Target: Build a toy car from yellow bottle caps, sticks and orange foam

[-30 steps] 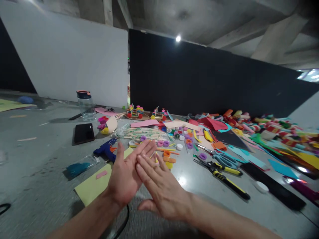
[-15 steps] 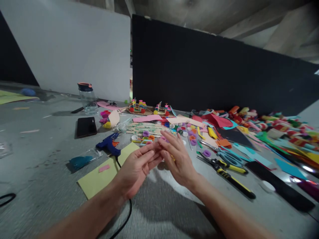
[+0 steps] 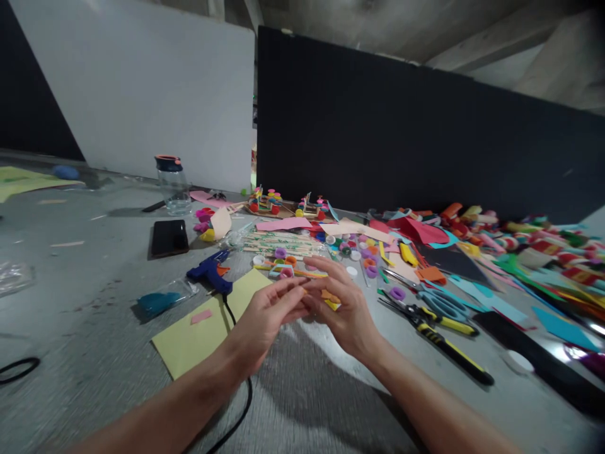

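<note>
My left hand [image 3: 262,321] and my right hand [image 3: 347,312] meet above the grey table, fingertips touching. The left thumb and fingers are closed in a pinch at the right fingertips; whatever may be between them is too small to make out. My right hand has its fingers bent and apart, with yellow and orange pieces [image 3: 331,301] visible in the gap below them. Just beyond the fingers lies a small build of coloured sticks and rings [image 3: 286,272]. To the left, a blue glue gun [image 3: 211,272] rests near a yellow-green paper sheet [image 3: 198,347].
Long-nose pliers [image 3: 439,340] and scissors [image 3: 439,302] lie at right, beside a black strip [image 3: 524,353]. Wrapped wooden sticks [image 3: 278,243] lie behind the hands. A phone [image 3: 169,238] and a bottle [image 3: 174,189] stand left. The glue gun's cable [image 3: 243,410] runs under my left forearm.
My right fingers have gone from nearly straight to more bent and spread, and the left thumb has closed on their tips. The view has shifted slightly left.
</note>
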The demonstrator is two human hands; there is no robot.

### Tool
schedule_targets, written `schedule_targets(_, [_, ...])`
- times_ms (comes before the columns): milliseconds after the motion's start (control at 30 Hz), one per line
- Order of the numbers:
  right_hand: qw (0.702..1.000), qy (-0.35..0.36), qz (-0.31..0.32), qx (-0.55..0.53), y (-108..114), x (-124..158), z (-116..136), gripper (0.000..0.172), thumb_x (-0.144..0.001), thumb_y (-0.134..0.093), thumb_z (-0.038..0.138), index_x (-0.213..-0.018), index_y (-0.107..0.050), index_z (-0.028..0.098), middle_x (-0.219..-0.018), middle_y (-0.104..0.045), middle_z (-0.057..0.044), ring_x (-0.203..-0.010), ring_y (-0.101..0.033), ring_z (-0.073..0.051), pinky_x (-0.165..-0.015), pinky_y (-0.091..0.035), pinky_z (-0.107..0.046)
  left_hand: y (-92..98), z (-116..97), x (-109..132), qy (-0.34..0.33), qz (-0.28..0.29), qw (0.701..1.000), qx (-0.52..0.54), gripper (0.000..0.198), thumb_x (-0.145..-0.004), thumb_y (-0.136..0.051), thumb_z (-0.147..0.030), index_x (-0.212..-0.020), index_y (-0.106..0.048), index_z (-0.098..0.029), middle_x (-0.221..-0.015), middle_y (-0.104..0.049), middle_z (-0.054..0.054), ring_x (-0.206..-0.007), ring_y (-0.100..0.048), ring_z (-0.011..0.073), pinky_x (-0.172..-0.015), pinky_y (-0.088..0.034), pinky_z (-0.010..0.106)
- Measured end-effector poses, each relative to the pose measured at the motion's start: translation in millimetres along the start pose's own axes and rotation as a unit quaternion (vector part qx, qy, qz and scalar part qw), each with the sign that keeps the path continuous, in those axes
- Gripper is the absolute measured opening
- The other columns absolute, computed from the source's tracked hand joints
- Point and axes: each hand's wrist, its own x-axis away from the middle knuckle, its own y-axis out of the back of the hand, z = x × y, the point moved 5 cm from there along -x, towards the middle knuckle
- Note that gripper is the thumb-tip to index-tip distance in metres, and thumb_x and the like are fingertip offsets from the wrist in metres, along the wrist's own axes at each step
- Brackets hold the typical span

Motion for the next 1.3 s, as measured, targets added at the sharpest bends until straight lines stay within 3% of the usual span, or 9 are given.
schedule_targets(200, [1.000, -0.017, 0.000, -0.015, 1.5, -0.1, -1.4, 0.008, -0.097, -0.064, 0.022, -0.095, -0.070, 0.027, -0.129, -0.068, -0.005, -0.131, -0.053, -0.026, -0.111, -0.042, -0.053, 6.1, 2.8, -4.8, -0.018, -0.028, 0.999, -0.030, 0.029, -0.087, -0.076, -0.031, -0.111, -0.075, -0.014, -0.110, -0.079, 0.012, -0.101, -0.074, 0.0244, -0.099, -0.054, 0.039])
schedule_targets(367, [0.998, -0.037, 0.032, -0.039, 1.0, -0.4, -0.8, 0.019, -0.099, -0.061, 0.027, -0.115, -0.071, 0.030, -0.136, -0.065, -0.005, -0.130, -0.055, -0.025, -0.111, -0.042, -0.052, 6.9, 0.6, -6.9, -0.042, -0.019, 0.998, -0.048, 0.034, -0.087, -0.075, -0.037, -0.113, -0.073, -0.014, -0.110, -0.079, 0.013, -0.100, -0.075, 0.0270, -0.100, -0.055, 0.043])
schedule_targets(667, [0.994, -0.085, 0.013, -0.064, 1.2, 0.9, -6.8, 0.012, -0.098, -0.063, 0.027, -0.097, -0.075, 0.029, -0.128, -0.068, -0.005, -0.121, -0.062, -0.024, -0.103, -0.049, -0.048, 7.1, -5.0, -2.0, -0.098, -0.033, 0.986, -0.134, 0.028, -0.087, -0.075, -0.026, -0.114, -0.072, -0.020, -0.113, -0.079, 0.008, -0.106, -0.073, 0.0239, -0.093, -0.057, 0.033])
schedule_targets(800, [0.992, -0.097, 0.013, -0.074, 0.2, 1.4, -7.7, 0.020, -0.101, -0.057, 0.025, -0.096, -0.076, 0.029, -0.127, -0.070, -0.005, -0.122, -0.062, -0.024, -0.104, -0.048, -0.046, 7.9, -7.9, -2.6, -0.126, -0.038, 0.978, -0.164, 0.017, -0.089, -0.072, -0.027, -0.104, -0.075, -0.020, -0.110, -0.079, 0.007, -0.103, -0.073, 0.0227, -0.095, -0.056, 0.033])
schedule_targets(933, [0.991, -0.106, -0.006, -0.081, 0.0, 2.6, -10.8, 0.014, -0.099, -0.060, 0.028, -0.106, -0.073, 0.027, -0.126, -0.069, -0.006, -0.122, -0.062, -0.023, -0.105, -0.047, -0.044, 9.0, -10.6, -2.4, -0.146, -0.048, 0.970, -0.190, 0.017, -0.090, -0.071, -0.029, -0.104, -0.075, -0.020, -0.108, -0.079, 0.006, -0.101, -0.074, 0.0232, -0.092, -0.057, 0.033])
schedule_targets(1133, [0.992, -0.104, -0.005, -0.071, -0.5, 4.2, -12.4, 0.008, -0.096, -0.065, 0.028, -0.092, -0.071, 0.025, -0.123, -0.070, -0.007, -0.118, -0.063, -0.024, -0.102, -0.048, -0.044, 12.5, -9.8, -1.8, -0.159, -0.056, 0.958, -0.230, 0.011, -0.090, -0.070, -0.028, -0.095, -0.076, -0.020, -0.097, -0.080, 0.004, -0.092, -0.076, 0.0222, -0.087, -0.058, 0.032])
schedule_targets(1300, [0.994, -0.096, -0.004, -0.058, 0.1, 3.4, -11.7, 0.009, -0.095, -0.066, 0.025, -0.088, -0.071, 0.025, -0.121, -0.071, -0.007, -0.117, -0.064, -0.024, -0.100, -0.048, -0.043, 14.7, -7.0, -3.5, -0.155, -0.049, 0.952, -0.261, 0.016, -0.091, -0.068, -0.027, -0.103, -0.074, -0.018, -0.099, -0.080, 0.006, -0.094, -0.076, 0.0223, -0.086, -0.059, 0.031])
